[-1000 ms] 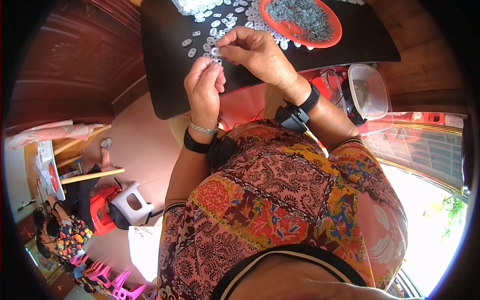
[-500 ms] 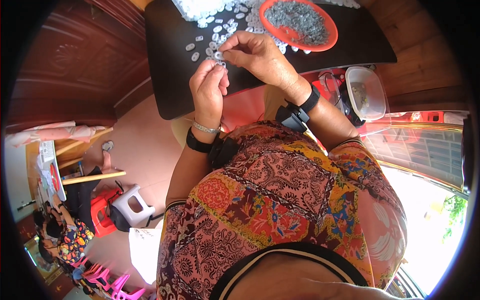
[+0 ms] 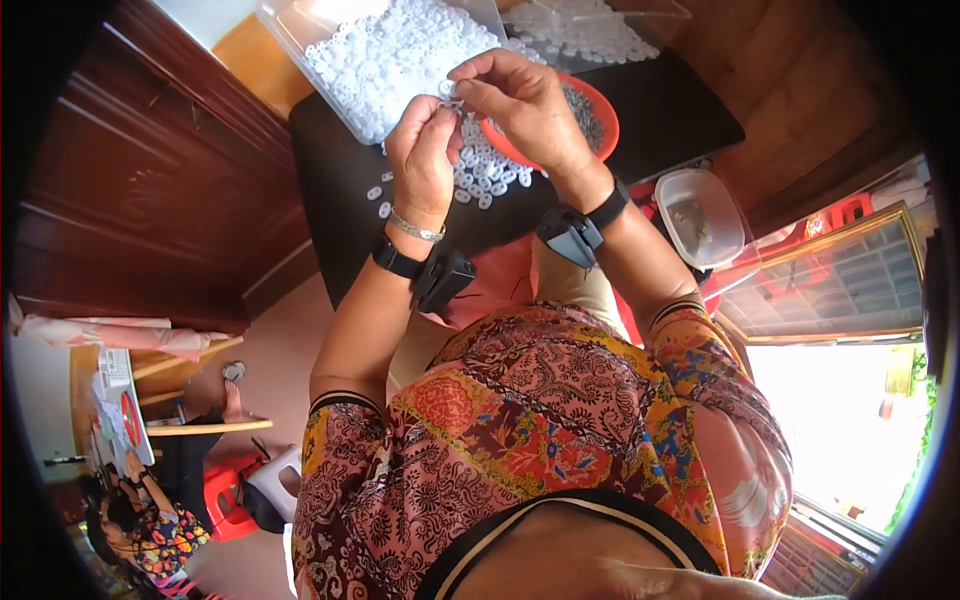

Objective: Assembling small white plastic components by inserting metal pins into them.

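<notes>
Above the far part of the table, my right hand (image 3: 525, 108) pinches a small white oval plastic piece (image 3: 446, 89) between thumb and fingertips. My left hand (image 3: 422, 155) is closed just beside it, thumb pressed against the curled fingers, with a bit of white at its fingertips. The fingers partly cover whatever joins the two. Loose white oval pieces with holes (image 3: 485, 172) lie on the black table (image 3: 335, 190) below my hands. An orange bowl (image 3: 607, 110) of small grey metal parts stands behind my right hand and is partly hidden by it.
A clear bin (image 3: 350, 122) heaped with white pieces stands at the far left of the table, with another clear bin (image 3: 650, 18) behind the bowl. A clear tub (image 3: 735, 205) sits beyond the table's right edge. Another person (image 3: 165, 535) sits at the lower left near a red stool (image 3: 228, 505).
Both hands appear higher in the picture, still close together at the white piece. The view has shifted, so more of the bins shows. The loose pieces and bowl now appear lower.
</notes>
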Motion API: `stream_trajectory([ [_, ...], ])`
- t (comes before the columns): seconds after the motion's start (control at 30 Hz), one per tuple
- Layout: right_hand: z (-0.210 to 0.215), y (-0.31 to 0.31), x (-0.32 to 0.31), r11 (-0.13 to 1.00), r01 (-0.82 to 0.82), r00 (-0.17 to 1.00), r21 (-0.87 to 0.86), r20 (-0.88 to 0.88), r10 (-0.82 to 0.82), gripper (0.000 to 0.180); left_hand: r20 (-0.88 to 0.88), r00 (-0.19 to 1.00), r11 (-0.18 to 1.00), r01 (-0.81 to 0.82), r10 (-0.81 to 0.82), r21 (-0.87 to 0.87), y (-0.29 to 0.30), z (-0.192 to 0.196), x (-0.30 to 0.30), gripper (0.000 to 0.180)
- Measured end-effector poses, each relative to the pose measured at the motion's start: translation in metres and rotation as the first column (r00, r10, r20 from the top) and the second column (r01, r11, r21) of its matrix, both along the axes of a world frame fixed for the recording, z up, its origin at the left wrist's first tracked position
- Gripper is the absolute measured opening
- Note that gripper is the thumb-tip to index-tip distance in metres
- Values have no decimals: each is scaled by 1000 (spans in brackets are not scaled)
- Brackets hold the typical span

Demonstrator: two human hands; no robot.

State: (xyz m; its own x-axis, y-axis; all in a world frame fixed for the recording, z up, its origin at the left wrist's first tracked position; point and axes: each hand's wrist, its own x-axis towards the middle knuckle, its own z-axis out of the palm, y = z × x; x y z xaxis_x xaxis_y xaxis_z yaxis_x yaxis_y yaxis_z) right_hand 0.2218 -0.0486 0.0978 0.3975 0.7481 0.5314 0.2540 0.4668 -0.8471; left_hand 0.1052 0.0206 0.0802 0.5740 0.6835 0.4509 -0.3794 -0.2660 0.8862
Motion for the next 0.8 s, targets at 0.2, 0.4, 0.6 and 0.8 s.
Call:
stream_trajectory([
  [0.2, 5, 50, -8, 993, -102, 994, 56, -31, 104, 14, 69, 990, 992, -121, 120, 20, 32, 8, -7, 19],
  [0.4, -1, 87, -16, 965, -253, 967, 68, 4, 253, 15, 104, 962, 966, -255, 251, 28, 62, -2, -19, 19],
  [0.6, -23, 103, -10, 948, -318, 948, 32, -20, 318, 17, 75, 959, 959, -277, 273, 53, 80, -27, -17, 18],
  [0.8, -32, 106, -8, 955, -284, 957, -81, 30, 287, 19, 63, 964, 966, -254, 257, -46, 82, -40, -13, 17],
])
